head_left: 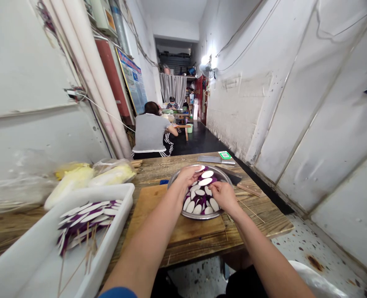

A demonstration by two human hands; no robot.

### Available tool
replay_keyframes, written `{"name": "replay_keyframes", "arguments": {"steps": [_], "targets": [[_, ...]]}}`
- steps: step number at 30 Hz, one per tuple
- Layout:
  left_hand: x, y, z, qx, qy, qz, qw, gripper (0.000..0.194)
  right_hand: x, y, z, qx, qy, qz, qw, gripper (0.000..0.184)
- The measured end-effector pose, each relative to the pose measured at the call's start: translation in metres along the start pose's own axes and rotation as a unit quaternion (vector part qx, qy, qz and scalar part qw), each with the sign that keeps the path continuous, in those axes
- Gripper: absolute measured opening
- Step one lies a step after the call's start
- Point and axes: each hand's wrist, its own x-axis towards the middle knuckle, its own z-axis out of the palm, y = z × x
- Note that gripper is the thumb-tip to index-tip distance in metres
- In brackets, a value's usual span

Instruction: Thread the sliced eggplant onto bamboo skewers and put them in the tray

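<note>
A round metal bowl (199,216) of sliced purple eggplant (199,192) stands before me, partly on a wooden cutting board (149,215). My left hand (188,176) is over the bowl's left side, closed on an eggplant slice (199,168) whose pale face shows at the fingertips. Over the right side, my right hand (223,193) is closed, thumb and fingers pinched together close to the slices. What they pinch is hidden. A thin wooden skewer (252,211) slants out beside the right wrist; whether it is held or lies on the table I cannot tell.
Skewered eggplant slices (88,219) lie in a white plastic tub (126,203) at left. Plastic bags (112,174) sit behind it. Beyond the bowl are a cleaver (210,159), a dark-bladed knife (248,189) and a green code card (225,155). A seated person (150,132) is farther back.
</note>
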Motion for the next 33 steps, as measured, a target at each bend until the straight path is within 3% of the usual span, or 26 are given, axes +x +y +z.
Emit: {"name": "replay_keyframes", "arguments": {"steps": [10,14,19,26,33], "targets": [[-0.019,-0.001,0.014,0.032,-0.033,-0.027,0.999,0.01,-0.001,-0.003,-0.001,-0.028,0.039,0.021,0.999,0.026],[-0.024,0.003,0.015,-0.004,-0.06,-0.004,0.998,0.031,-0.003,-0.003,0.0,0.025,0.07,0.019,0.997,0.026],[-0.026,0.012,0.01,0.043,-0.041,-0.005,0.998,0.057,-0.007,0.0,0.001,0.087,0.119,0.007,0.989,0.029],[-0.038,0.01,0.012,0.134,-0.179,0.082,0.971,0.039,-0.009,-0.002,0.0,0.097,0.14,0.012,0.985,0.031],[-0.035,0.006,0.012,0.151,-0.134,0.075,0.977,0.043,-0.009,-0.002,0.001,0.087,0.134,0.004,0.987,0.031]]}}
